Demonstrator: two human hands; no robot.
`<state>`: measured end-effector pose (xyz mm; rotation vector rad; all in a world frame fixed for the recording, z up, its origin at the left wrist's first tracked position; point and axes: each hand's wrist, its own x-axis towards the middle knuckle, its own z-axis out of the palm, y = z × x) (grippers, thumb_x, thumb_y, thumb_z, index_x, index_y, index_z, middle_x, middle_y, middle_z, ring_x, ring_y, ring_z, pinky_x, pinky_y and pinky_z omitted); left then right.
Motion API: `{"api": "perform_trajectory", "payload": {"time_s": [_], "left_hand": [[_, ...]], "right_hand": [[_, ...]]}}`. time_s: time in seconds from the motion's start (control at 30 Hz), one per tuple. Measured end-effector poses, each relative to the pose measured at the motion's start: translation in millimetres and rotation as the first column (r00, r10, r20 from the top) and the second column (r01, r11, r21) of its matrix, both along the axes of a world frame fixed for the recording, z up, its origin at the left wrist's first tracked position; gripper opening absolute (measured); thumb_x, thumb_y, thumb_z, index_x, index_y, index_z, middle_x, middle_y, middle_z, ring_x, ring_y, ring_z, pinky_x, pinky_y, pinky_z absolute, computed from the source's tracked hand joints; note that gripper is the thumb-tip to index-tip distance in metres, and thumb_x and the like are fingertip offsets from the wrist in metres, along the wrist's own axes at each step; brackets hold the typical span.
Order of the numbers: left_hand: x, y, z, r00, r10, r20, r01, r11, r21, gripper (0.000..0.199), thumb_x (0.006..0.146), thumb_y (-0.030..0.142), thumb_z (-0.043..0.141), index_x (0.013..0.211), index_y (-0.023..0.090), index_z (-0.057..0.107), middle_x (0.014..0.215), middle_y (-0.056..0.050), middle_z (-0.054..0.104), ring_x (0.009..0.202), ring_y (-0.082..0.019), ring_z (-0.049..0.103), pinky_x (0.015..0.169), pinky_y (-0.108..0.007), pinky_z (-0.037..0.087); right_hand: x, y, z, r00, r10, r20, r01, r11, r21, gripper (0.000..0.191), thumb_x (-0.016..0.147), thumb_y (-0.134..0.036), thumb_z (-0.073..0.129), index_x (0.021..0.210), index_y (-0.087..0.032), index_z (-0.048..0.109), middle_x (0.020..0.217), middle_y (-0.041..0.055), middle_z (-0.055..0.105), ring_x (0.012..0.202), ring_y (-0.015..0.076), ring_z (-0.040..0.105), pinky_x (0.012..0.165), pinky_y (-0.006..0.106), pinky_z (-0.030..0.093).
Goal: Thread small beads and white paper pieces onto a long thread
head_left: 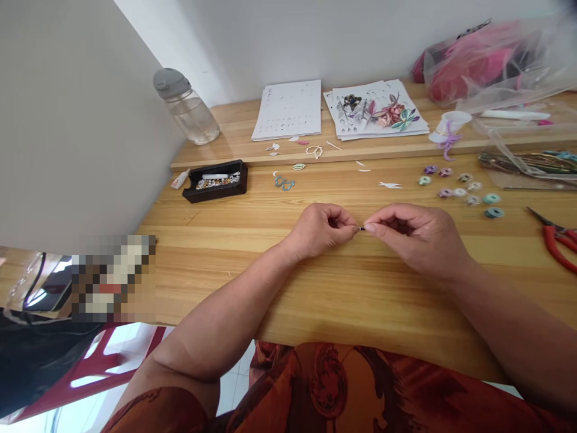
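Observation:
Over the middle of the wooden table [252, 240], my left hand [321, 230] and my right hand [412, 237] meet almost fingertip to fingertip. Both are closed in a pinch on one tiny dark piece [362, 228] that shows in the gap between them. Its kind is too small to make out, and most of it is hidden by the fingers. Beyond the hands lie small white slivers [390, 185], a blue looped piece [284, 183] and a green leaf-shaped piece [299, 166].
Several thread spools [460, 192] sit right of my hands, near red-handled pliers [559, 237]. A black tray of beads [216, 181] stands at the left, below a water bottle [186, 108]. Paper sheets [288, 108] and floral pieces [392, 114] rest on the raised shelf.

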<state>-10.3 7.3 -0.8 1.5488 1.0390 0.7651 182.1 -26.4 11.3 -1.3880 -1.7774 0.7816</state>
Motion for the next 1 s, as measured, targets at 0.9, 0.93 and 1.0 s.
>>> {"api": "perform_trajectory", "payload": {"time_s": [0.9,0.93,1.0], "left_hand": [[0,-1,1.6,0.993,-0.074,0.090,0.081,0.994,-0.078,0.027,0.072,0.037,0.071,0.077,0.011,0.067,0.064,0.002,0.055,0.054,-0.005,0.039,0.050,-0.020,0.029],[0,-2,2.1,0.991,-0.068,0.115,0.080,0.992,-0.095,0.028,0.072,0.038,0.073,0.078,0.011,0.067,0.063,0.002,0.054,0.053,-0.005,0.038,0.050,-0.020,0.028],[-1,-2,2.5,0.987,-0.040,0.159,0.059,0.991,-0.118,0.031,0.070,0.041,0.075,0.078,0.012,0.066,0.061,0.003,0.052,0.053,-0.005,0.037,0.049,-0.020,0.026]], "right_hand": [[3,10,-4.4,0.983,-0.016,-0.185,-0.019,0.983,-0.185,0.021,0.078,-0.041,0.073,0.079,-0.020,0.072,0.060,-0.0009,0.058,0.049,0.0091,0.043,0.045,0.025,0.033],[2,11,-6.3,0.968,-0.031,-0.251,-0.030,0.971,-0.236,0.022,0.076,-0.042,0.075,0.079,-0.020,0.071,0.058,-0.0018,0.056,0.047,0.0085,0.042,0.044,0.025,0.031],[1,12,-9.8,0.928,-0.065,-0.367,-0.058,0.947,-0.315,0.025,0.072,-0.042,0.078,0.079,-0.020,0.070,0.056,-0.0033,0.054,0.044,0.0079,0.041,0.042,0.024,0.031]]}}
